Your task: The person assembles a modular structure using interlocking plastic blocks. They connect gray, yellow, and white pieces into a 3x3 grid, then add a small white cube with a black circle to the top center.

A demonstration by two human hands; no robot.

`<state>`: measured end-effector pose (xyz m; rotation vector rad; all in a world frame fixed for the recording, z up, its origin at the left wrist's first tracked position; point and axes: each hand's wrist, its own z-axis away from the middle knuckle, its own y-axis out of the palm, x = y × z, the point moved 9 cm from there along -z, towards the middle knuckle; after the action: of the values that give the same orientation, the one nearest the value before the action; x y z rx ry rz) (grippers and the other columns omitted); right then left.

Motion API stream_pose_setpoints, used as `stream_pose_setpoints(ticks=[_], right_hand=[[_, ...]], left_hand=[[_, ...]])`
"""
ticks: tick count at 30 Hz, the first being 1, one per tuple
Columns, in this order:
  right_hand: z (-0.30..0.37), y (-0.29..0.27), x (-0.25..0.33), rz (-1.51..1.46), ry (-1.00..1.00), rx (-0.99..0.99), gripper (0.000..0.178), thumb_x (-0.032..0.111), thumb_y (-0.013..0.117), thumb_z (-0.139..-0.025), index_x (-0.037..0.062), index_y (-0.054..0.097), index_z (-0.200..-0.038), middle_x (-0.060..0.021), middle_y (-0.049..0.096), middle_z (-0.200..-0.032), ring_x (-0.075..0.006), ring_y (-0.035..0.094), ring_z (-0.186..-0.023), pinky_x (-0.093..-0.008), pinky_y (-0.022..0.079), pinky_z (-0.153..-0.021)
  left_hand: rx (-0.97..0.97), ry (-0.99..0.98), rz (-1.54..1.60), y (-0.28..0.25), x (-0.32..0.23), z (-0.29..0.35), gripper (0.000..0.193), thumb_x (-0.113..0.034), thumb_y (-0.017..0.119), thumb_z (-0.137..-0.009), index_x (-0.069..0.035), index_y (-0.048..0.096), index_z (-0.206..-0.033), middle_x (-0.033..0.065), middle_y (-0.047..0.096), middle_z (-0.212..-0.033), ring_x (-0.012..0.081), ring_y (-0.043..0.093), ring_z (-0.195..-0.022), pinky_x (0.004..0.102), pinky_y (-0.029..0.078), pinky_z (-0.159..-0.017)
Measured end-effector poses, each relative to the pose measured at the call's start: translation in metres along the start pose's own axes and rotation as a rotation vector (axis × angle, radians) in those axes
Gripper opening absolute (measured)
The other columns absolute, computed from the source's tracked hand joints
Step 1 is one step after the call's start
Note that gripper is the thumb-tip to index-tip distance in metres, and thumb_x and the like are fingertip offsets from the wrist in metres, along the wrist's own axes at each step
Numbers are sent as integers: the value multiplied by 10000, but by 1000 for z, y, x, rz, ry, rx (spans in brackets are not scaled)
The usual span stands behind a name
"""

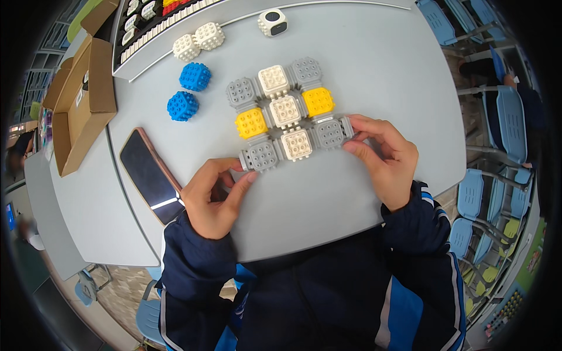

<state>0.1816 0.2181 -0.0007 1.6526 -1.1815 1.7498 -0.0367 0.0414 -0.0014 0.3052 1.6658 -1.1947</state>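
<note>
A flat assembly of studded building blocks lies on the grey table, joined in a grid. White blocks run down its middle, a yellow block and another yellow block flank them, and grey blocks form the corners. At the near left corner, my left hand pinches the grey end piece beside a grey block between thumb and fingers. My right hand grips the matching end piece by the near right grey block. Both hands are closed on the assembly's outer ends.
Two blue blocks, a joined white pair and a white cube with dark round and square faces lie farther back. A phone rests near my left arm. An open cardboard box and a parts tray stand far left.
</note>
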Motion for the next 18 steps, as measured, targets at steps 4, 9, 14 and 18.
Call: stream_pose_setpoints(ticks=[4, 9, 14, 18], right_hand=[[-1, 1, 0, -63, -59, 10, 215, -93, 749, -840, -61, 714, -1050, -169, 726, -1171, -186, 691, -1006, -304, 546, -922], [-2, 1, -2, -77, -38, 21, 187, -106, 746, -836, -68, 717, -1016, -163, 728, -1147, -183, 688, -989, -297, 547, -903], [-5, 2, 2, 8, -76, 61, 164, -121, 736, -834, -70, 717, -989, -162, 728, -1132, -189, 697, -956, -292, 557, -868], [-9, 2, 4, 34, -95, 133, 171, -118, 749, -813, -67, 718, -973, -150, 737, -1082, -187, 712, -915, -289, 570, -847]], left_hand=[[17, -1, -12, -2, -1, 0, 248, -51, 851, -812, -32, 673, -984, -71, 506, -643, 4, 390, -570, 194, 275, -528], [31, 63, 25, 0, -2, -3, 257, -57, 844, -820, -40, 649, -986, -70, 498, -637, 5, 369, -567, 205, 263, -521], [43, 108, 8, 1, -7, -5, 253, -63, 831, -834, -43, 628, -985, -67, 478, -630, 12, 358, -560, 207, 257, -518], [79, 108, 5, 1, -4, -7, 216, -29, 815, -832, -29, 633, -948, -6, 501, -638, 45, 407, -551, 228, 308, -506]])
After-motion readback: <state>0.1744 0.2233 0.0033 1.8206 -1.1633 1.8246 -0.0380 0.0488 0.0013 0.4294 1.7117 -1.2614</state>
